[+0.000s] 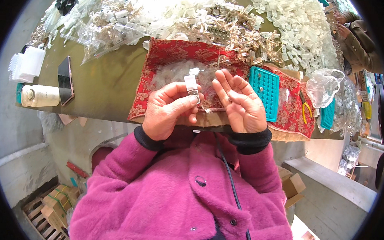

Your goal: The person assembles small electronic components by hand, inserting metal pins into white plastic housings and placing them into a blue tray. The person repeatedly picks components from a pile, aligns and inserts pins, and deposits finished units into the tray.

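My left hand (168, 110) is raised over the near edge of a red patterned cloth tray (136, 103). Its thumb and fingers pinch a small white card (191, 82) with a shiny metallic bit at its lower end. Beside it, palm up, is my right hand (245, 106); its fingers are partly extended and the thumb bends across them. A small dark piece (230, 100) is held in against these fingers, too small to name. Behind both hands, a heap of clear plastic pouches (173, 72) lies in the tray.
Right of my hands are a teal compartment tray (265, 93), yellow-handled pliers (305, 109) and a clear plastic bag (325, 88). Piles of small clear packets (297, 36) cover the table's far side. A phone (65, 81) and a cream bottle (39, 95) are at left. Another person's hand (342, 30) shows far right.
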Demonstrator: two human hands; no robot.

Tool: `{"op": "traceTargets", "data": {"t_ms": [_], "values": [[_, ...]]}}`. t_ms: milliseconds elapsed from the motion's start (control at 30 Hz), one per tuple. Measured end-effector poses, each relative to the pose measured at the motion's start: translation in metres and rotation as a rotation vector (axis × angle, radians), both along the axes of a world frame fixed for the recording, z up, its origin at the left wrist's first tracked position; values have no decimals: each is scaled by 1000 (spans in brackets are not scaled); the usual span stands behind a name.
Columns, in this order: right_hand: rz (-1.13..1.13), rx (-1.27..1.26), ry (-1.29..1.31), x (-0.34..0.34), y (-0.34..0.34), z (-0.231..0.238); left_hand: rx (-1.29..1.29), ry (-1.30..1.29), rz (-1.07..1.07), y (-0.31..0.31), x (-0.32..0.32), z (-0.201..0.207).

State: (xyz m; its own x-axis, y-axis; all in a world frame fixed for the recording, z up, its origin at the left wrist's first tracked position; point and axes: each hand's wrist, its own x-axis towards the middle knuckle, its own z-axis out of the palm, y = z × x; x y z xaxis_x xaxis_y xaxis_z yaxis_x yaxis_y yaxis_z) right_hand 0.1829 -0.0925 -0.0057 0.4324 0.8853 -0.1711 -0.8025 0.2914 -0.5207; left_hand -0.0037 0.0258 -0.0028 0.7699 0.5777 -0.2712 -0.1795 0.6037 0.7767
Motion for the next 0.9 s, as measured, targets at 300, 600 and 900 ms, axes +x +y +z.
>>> {"op": "traceTargets", "data": {"t_ms": [300,600,900], "values": [[79,-75,-165,1,-7,2,-44,41,-16,-1,-1,6],[149,-207,-365,-3,-18,15,19,39,-36,-5,-2,11],[87,-331,-605,-21,-16,23,354,-68,74,-14,0,1]]}}
